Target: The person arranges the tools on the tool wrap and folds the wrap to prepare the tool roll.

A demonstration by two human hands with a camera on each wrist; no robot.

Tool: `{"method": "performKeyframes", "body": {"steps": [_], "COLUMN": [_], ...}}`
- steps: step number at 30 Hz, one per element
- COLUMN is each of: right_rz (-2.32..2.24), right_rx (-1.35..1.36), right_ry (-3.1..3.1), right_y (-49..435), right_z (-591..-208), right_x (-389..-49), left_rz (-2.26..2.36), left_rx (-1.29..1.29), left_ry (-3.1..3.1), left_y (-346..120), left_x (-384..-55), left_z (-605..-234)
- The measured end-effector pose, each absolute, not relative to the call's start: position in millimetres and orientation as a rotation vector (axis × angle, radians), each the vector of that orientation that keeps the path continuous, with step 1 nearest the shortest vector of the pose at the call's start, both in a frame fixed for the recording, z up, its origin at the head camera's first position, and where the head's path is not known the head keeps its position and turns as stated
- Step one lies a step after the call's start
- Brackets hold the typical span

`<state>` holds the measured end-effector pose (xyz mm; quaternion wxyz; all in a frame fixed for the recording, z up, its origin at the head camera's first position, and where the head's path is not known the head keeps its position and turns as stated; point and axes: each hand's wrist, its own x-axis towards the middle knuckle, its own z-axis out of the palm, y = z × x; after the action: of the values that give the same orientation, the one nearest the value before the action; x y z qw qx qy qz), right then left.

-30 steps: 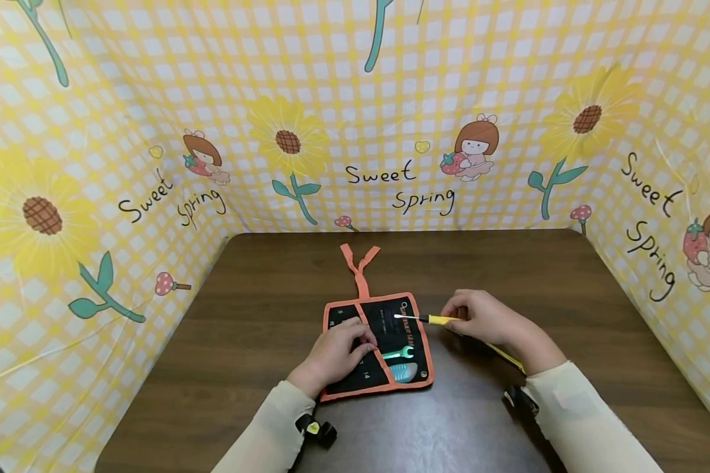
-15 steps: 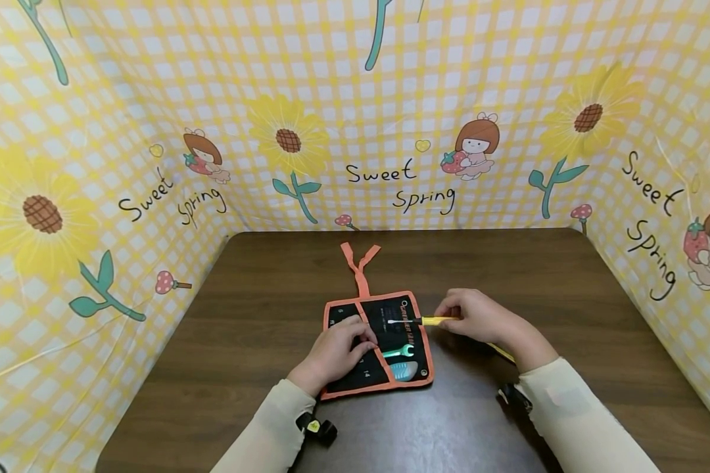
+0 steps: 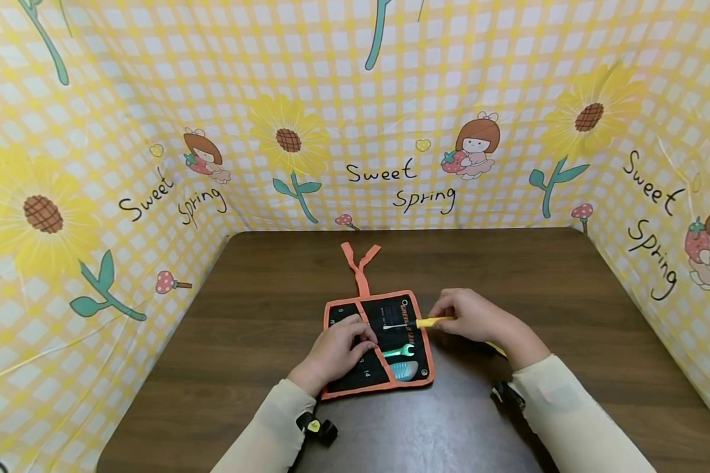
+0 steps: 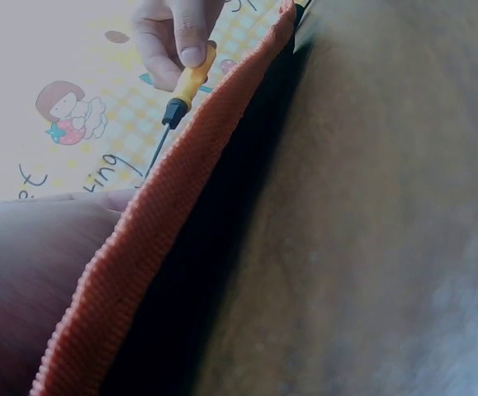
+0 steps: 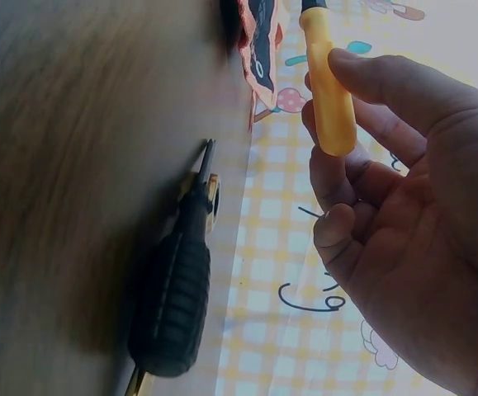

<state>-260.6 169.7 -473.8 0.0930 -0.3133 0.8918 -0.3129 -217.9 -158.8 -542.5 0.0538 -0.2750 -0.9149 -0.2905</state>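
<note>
A black tool pouch with orange edging lies spread on the table. My left hand rests over its left half, thumb and fingers pinching the orange pocket edge. Between thumb and fingers of my right hand is a screwdriver with a yellow handle and black collar. Its thin shaft points left, over the upper right part of the pouch; in the left wrist view the tip is hidden behind the orange edge. A green open-ended wrench and a light-blue piece stick out of the pocket.
A black-handled screwdriver lies on the table beside my right hand, with yellowish metal pieces by it. Part of a yellow strip shows under the right wrist. Orange ties extend from the pouch's far edge. Patterned cloth walls surround the table.
My right hand has moved left with the yellow screwdriver, bringing its shaft farther over the pouch and slightly lower in view. The left hand and pouch have stayed still.
</note>
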Motion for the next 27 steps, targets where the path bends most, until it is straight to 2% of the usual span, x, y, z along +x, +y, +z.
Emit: {"method": "performKeyframes", "body": {"steps": [27], "right_rz": [-0.909], "right_rx": [-1.066], "right_ry": [2.586], "right_y": [147], "right_z": [-485], "right_x": [-263], "left_rz": [-0.916], "left_rx": [-0.856], "left_ry": [-2.742], "left_y": [-158], "left_x": [-217], "left_z": [-541]}}
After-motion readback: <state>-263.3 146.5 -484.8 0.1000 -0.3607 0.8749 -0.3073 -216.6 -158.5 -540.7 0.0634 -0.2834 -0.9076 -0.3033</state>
